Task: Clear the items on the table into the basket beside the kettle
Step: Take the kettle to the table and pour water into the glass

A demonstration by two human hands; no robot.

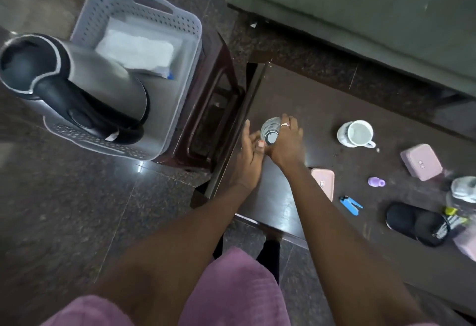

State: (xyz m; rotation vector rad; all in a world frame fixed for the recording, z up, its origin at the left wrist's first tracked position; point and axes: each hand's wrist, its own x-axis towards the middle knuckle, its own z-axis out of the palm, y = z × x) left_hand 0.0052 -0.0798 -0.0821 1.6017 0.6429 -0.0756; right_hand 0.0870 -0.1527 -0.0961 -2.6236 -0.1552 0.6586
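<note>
A clear drinking glass (270, 130) stands near the left end of the dark table (304, 99). My right hand (287, 142) wraps around it from the right, ring finger over the rim. My left hand (248, 155) touches it from the left, fingers partly apart. The grey perforated basket (190, 29) sits to the left on a brown stool, holding white cloths (136, 52). A steel kettle (77, 86) stands in front of the basket. Still on the table: a white mug (356, 133), two pink boxes (421, 162) (324, 184), a purple piece (376, 182), a blue clip (350, 205).
A black case (416, 222) and a clear plastic bottle (463, 194) lie at the table's right end. A green sofa (360, 3) runs along the far side. The brown stool (211, 109) stands close against the table's left edge. Dark stone floor lies below.
</note>
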